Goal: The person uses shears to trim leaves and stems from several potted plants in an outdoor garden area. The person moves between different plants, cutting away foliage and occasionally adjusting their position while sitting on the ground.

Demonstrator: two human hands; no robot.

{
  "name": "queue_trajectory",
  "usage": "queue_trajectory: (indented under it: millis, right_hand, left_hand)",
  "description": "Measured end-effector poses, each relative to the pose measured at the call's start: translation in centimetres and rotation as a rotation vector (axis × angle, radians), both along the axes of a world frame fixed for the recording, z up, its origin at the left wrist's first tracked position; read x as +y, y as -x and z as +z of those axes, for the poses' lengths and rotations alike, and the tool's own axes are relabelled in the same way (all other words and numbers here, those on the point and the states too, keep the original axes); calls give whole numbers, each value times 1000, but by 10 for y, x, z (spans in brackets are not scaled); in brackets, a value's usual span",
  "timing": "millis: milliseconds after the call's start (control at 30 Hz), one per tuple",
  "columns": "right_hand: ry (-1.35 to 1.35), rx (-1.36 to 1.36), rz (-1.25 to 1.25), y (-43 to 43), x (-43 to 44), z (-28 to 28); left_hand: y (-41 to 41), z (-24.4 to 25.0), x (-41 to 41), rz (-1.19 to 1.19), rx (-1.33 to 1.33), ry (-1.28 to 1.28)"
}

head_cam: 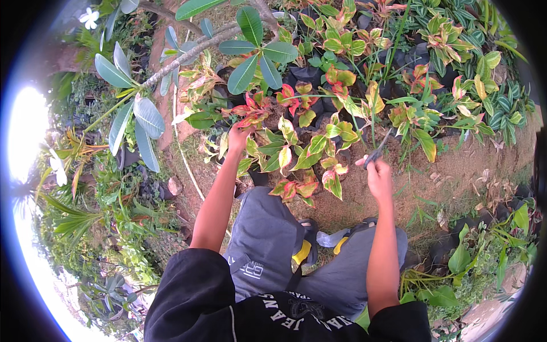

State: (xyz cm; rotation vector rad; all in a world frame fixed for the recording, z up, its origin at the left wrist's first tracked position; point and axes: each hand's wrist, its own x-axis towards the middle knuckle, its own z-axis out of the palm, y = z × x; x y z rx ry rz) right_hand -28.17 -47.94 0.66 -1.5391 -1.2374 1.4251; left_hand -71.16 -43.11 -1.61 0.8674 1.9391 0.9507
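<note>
My right hand point(378, 176) grips a pair of scissors point(377, 153) by the dark handles, with the metal blades pointing up and to the right, away from me. Beside a red-leaved aglaonema point(252, 110) is my left hand point(239, 137). Its fingertips reach in under the red leaves, which partly hide them, so whether they pinch a leaf or stem is unclear. Between my hands grow aglaonemas with green, pink-edged leaves point(314, 147). Another small reddish aglaonema point(295, 188) stands close to my knee.
A frangipani branch point(188, 54) with broad leaves crosses above and left of my left hand. Black nursery bags point(305, 75) holding plants crowd the far side. A thin pale hose or cord point(184, 156) runs along the left ground. More potted plants point(459, 252) stand at lower right.
</note>
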Motion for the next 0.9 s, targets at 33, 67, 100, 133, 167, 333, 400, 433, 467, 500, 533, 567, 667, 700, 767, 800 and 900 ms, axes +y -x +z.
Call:
queue_trajectory:
  millis: [33, 67, 100, 133, 167, 333, 400, 433, 467, 500, 533, 567, 667, 700, 767, 800, 900]
  right_hand:
    - [-2, 38, -41, 4, -6, 3]
    - [-4, 77, -85, 11, -13, 2]
    - [-6, 117, -120, 17, -21, 5]
    - [45, 75, -142, 23, -30, 11]
    - [63, 98, -211, 31, -38, 13]
    - [146, 127, -505, 96, -102, -1]
    - [285, 102, -534, 123, -127, 5]
    - [286, 94, -540, 135, -137, 6]
    - [289, 86, -546, 148, -146, 7]
    - [289, 76, -556, 161, -155, 8]
    - [285, 21, -554, 169, -165, 10]
    - [289, 10, -555, 179, -171, 10]
    - [210, -27, -553, 197, -164, 48]
    - [176, -60, -550, 203, -163, 58]
    - [90, -107, -535, 206, -157, 81]
    - [153, -102, -521, 205, -159, 95]
    - [127, -101, -531, 212, -160, 120]
  left_hand:
    - [-6, 6, 2, 18, -60, 52]
    - [-10, 14, 5, 36, -118, 106]
    - [-12, 21, 2, 64, -172, 161]
    - [-1, 10, 1, 40, -225, 188]
    - [3, 7, 0, 48, -318, 205]
    - [9, 18, -3, 99, -517, 400]
    - [1, 30, -5, 103, -469, 426]
    - [-7, 37, 0, 84, -413, 444]
    - [8, 12, 0, 13, -445, 422]
    - [14, 5, 5, -52, -427, 449]
    - [19, -2, 6, -65, -421, 456]
    - [24, -8, 5, -77, -416, 465]
    - [91, -69, -14, -236, -843, 187]
    - [83, -63, -9, -258, -800, 242]
    - [67, -36, 4, -316, -701, 361]
    - [53, -10, 9, -368, -566, 449]
    - [47, 15, 12, -407, -391, 516]
